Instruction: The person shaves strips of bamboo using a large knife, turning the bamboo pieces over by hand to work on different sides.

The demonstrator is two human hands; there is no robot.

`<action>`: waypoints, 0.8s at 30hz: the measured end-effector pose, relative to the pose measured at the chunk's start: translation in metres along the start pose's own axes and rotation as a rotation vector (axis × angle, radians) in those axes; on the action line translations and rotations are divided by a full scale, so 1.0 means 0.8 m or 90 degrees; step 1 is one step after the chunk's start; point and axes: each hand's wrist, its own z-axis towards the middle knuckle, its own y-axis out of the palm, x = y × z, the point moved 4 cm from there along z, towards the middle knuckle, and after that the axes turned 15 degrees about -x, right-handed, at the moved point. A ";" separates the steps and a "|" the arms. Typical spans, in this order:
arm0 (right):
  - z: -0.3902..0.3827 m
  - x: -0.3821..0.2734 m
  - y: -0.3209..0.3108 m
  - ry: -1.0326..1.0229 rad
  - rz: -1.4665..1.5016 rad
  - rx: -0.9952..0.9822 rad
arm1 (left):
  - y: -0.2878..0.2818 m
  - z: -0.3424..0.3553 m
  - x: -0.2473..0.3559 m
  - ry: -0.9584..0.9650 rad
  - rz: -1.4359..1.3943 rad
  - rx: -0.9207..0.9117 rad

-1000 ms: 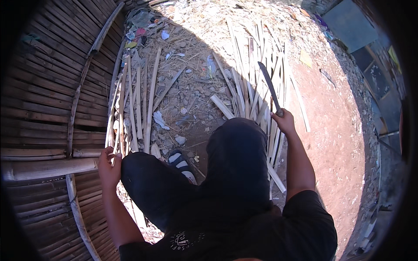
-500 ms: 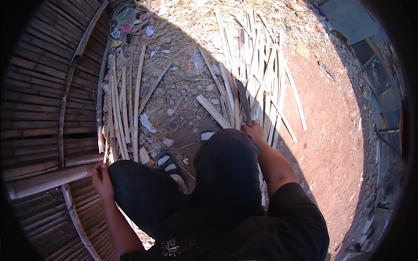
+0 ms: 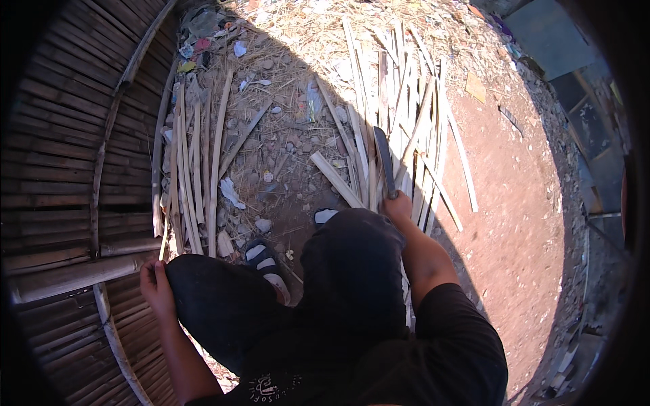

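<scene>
Right hand [image 3: 399,205] clenched on long knife [image 3: 384,161] above split bamboo strips [image 3: 399,122]; left hand [image 3: 157,287] pinching thin sliver [image 3: 164,245]; a glancing blade would likely endanger the sandalled foot [image 3: 267,264] nearby.

The right hand [image 3: 399,205] grips a long dark machete [image 3: 384,161] over pale split bamboo strips [image 3: 406,135]; the left hand [image 3: 157,287] pinches a thin bamboo sliver [image 3: 164,238] beside a woven bamboo panel [image 3: 61,169].
</scene>
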 end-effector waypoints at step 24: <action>0.018 -0.050 -0.006 -0.011 -0.059 0.068 | -0.021 -0.016 -0.024 0.002 -0.019 0.049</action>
